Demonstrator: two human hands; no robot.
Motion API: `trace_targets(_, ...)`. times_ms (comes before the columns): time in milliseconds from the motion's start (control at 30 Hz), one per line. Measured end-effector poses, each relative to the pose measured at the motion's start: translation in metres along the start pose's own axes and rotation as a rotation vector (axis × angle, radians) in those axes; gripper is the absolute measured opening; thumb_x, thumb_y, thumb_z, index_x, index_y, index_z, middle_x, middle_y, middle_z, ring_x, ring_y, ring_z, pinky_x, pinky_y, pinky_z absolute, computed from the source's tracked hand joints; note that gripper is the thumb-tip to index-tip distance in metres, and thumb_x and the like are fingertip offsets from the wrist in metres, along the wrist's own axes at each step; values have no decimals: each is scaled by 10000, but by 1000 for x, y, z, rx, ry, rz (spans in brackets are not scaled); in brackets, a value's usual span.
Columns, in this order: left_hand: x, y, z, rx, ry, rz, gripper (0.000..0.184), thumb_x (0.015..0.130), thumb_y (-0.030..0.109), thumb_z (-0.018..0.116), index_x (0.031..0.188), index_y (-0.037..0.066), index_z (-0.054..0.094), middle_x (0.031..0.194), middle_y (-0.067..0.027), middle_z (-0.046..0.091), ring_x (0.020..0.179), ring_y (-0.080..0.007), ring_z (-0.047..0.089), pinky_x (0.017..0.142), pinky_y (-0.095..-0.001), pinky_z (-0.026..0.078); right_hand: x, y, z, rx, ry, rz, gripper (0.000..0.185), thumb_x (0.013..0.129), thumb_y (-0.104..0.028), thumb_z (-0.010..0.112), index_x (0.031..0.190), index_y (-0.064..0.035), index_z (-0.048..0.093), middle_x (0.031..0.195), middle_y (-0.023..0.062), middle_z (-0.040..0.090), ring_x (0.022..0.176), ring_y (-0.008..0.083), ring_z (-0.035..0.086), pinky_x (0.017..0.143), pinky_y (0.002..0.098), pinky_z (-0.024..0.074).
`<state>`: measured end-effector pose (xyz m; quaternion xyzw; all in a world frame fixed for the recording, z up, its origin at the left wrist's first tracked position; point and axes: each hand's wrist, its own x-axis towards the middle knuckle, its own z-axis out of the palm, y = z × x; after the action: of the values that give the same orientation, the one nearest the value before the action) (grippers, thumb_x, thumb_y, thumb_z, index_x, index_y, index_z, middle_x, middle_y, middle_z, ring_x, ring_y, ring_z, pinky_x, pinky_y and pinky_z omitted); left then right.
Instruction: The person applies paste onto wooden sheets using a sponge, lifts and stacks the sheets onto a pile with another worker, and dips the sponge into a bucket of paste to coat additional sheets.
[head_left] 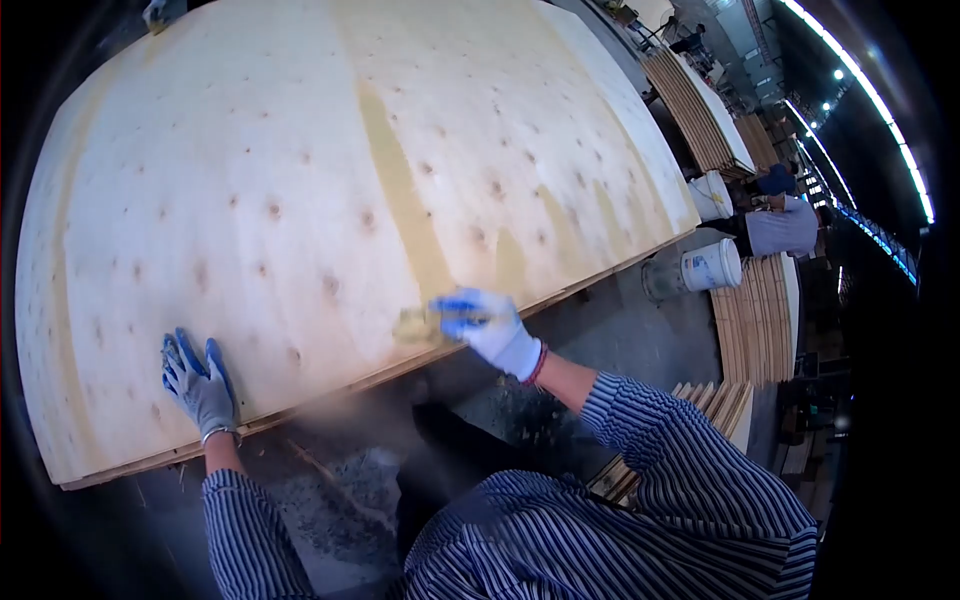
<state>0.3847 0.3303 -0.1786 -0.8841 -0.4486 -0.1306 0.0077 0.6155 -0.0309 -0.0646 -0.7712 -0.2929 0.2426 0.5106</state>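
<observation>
A large pale wood panel (300,130), marked with knots and yellowish filler stripes, spreads out in front of me. My left hand (201,385), in a white and blue glove, lies on the panel near its front edge with the fingers spread. In a similar glove, my right hand (490,325) is closed around a tool (415,325) smeared with yellowish filler. The tool is blurred, and its exact shape cannot be made out. It is over the panel's near edge, at the lower end of the widest filler stripe (400,190).
White buckets (711,267) stand on the floor to the right, near stacked boards (755,325). A person in a light shirt (785,228) is beside more stacks (695,110). At the panel's far left corner is another person's gloved hand (157,14).
</observation>
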Motion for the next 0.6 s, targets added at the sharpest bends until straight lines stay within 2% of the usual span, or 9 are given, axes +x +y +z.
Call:
trace_targets(33,0,-13,-4,-42,-18,40,586,967,391,516,1454,86,398,1502,-150,390,1376,-334,357,1129,-457,236,15,-6,6,5,-4,4,270,860,-56,658,1130,-47,667,1105,79,691,959,236,677,828,359,557)
trace_targets(100,2,-29,-2,-1,3,-11,585,967,395,516,1453,89,401,1499,-151,395,1375,-333,358,1129,-457,236,57,-20,15,617,226,208,281,877,-68,663,1157,-41,663,1117,75,685,953,181,673,824,328,565)
trace_targets(200,4,-30,-8,45,14,-86,579,959,394,528,1443,97,417,1490,-153,406,1369,-330,366,1128,-456,238,114,-25,42,1248,17,514,234,850,-53,687,1081,-20,664,1033,93,699,903,204,686,795,363,576)
trace_targets(267,6,-30,-9,3,33,-64,574,952,388,538,1435,98,427,1484,-152,414,1368,-330,368,1129,-453,238,155,-4,62,933,-7,530,220,835,-53,696,1049,-19,660,945,84,704,872,206,688,776,354,576)
trace_targets(300,7,-29,-10,-15,20,-71,572,947,386,544,1431,102,434,1481,-153,417,1367,-334,368,1128,-465,237,178,15,79,535,139,326,222,827,-56,694,1047,-51,668,910,82,708,848,212,688,756,345,575)
trace_targets(333,7,-28,-11,0,12,-78,572,947,386,544,1431,102,434,1481,-153,417,1367,-334,368,1128,-465,237,206,52,93,509,233,127,205,790,-34,696,994,-50,690,916,85,721,820,190,687,750,313,560)
trace_targets(433,9,-25,-15,3,-26,-85,583,960,376,527,1455,95,396,1512,-155,372,1390,-321,343,1136,-480,216,236,34,103,-42,182,65,169,791,-52,656,947,-87,711,925,93,724,815,213,695,764,311,546)
trace_targets(500,9,-22,-17,-9,-35,-101,592,955,397,523,1454,104,398,1511,-154,373,1393,-328,337,1141,-487,208,229,-11,103,-666,-112,-72,178,792,-86,614,923,-139,722,906,97,713,835,258,687,784,343,536)
trace_targets(600,9,-24,-17,-31,-50,-128,614,950,431,510,1463,116,385,1528,-144,347,1408,-331,314,1153,-498,188,188,-20,97,-647,-326,-285,194,812,-130,595,945,-193,721,901,104,696,852,307,664,785,395,531)
